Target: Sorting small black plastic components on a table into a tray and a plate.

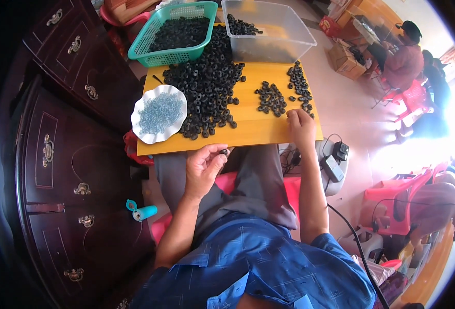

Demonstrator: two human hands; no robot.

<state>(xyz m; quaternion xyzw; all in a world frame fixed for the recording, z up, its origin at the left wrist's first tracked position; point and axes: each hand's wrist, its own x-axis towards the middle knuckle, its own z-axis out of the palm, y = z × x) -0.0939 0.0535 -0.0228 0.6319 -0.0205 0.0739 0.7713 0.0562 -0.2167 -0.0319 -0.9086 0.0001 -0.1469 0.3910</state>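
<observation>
My left hand (203, 170) is just off the near edge of the yellow table (238, 136), pinching a small black ring-like part (224, 152) between thumb and fingertips. My right hand (302, 130) rests over the table's near right side, its fingers bent and pressed together beside a small group of loose black parts (272, 99). Whatever those fingers may hold is hidden. Another cluster of black parts (300, 85) lies along the right edge. A large heap of the same parts (207, 92) covers the table's left half.
A white wavy-rimmed plate (137, 126) of tiny shiny grey-blue pieces stands at left. Behind are a green basket (140, 57) and a clear plastic bin (266, 51), both with black parts. A dark cabinet (83, 129) stands left; other people sit at right.
</observation>
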